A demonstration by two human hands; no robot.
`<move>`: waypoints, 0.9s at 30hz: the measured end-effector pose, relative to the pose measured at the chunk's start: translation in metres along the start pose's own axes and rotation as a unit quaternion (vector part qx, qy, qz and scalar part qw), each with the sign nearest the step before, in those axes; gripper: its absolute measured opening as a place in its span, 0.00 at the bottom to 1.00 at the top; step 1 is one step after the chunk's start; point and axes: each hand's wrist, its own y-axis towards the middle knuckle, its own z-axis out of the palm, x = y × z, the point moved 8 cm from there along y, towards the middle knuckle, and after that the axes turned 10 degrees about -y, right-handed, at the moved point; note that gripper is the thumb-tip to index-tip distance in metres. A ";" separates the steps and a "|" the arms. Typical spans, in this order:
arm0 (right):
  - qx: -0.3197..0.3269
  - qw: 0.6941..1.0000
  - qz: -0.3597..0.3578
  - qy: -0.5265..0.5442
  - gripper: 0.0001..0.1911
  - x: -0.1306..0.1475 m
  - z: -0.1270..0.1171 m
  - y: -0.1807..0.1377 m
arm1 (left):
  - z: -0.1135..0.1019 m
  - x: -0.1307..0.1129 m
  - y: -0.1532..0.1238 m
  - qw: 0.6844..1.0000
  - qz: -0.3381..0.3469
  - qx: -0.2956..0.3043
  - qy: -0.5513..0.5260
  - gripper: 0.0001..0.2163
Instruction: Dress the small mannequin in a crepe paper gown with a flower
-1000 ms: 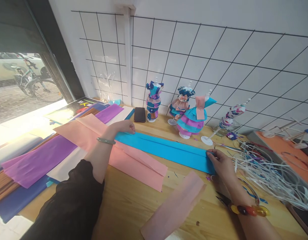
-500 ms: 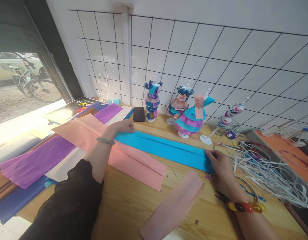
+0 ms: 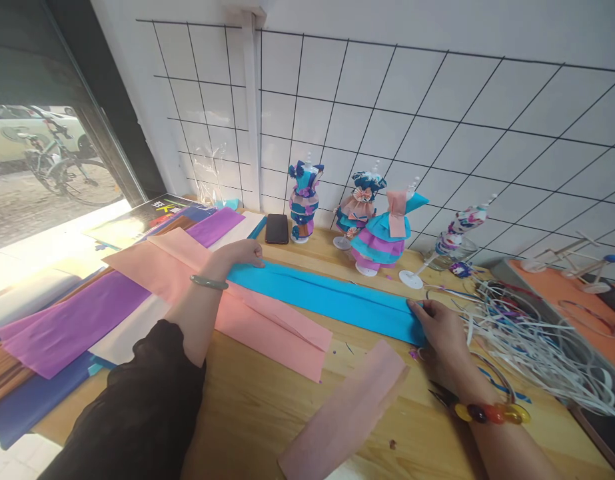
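Observation:
A long folded strip of blue crepe paper (image 3: 327, 297) stretches between my two hands just over the table. My left hand (image 3: 241, 255) is closed on its far left end. At the right end, my right hand (image 3: 437, 327) pinches the upper corner between thumb and fingers. Under the strip's left part lies folded salmon-pink paper (image 3: 274, 333). A separate dusty-pink piece of paper (image 3: 344, 413) rests nearer to me. Dark pointed blades, perhaps scissors (image 3: 441, 395), show beneath my right wrist, their rest hidden.
Purple paper (image 3: 74, 323) and other coloured sheets are piled at left. Small dressed mannequins (image 3: 303, 203) stand along the wall beside a phone (image 3: 277, 229). Tangled white strips (image 3: 547, 360) heap up at right, before an orange tray (image 3: 562, 293).
My left hand has shifted very slightly left along with its end of the blue paper. Otherwise the hands and papers look the same.

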 end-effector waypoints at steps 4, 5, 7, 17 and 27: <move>0.011 1.000 0.002 -0.014 0.21 -0.001 0.003 0.001 | -0.004 0.012 0.000 1.000 -0.019 0.001 -0.006 0.15; 0.014 1.000 0.002 -0.014 0.21 -0.001 0.003 0.001 | -0.005 0.015 0.001 1.000 -0.024 0.002 -0.009 0.15; 0.014 1.000 0.000 -0.015 0.21 -0.001 0.003 0.001 | -0.006 0.022 0.001 0.999 -0.035 0.003 -0.015 0.15; 0.013 1.000 0.006 -0.022 0.21 -0.002 0.003 0.000 | -0.020 0.055 -0.001 0.994 -0.101 -0.047 -0.001 0.17; 0.046 0.999 0.005 -0.019 0.16 -0.003 0.007 0.000 | -0.018 0.053 -0.004 0.993 -0.116 -0.020 0.016 0.16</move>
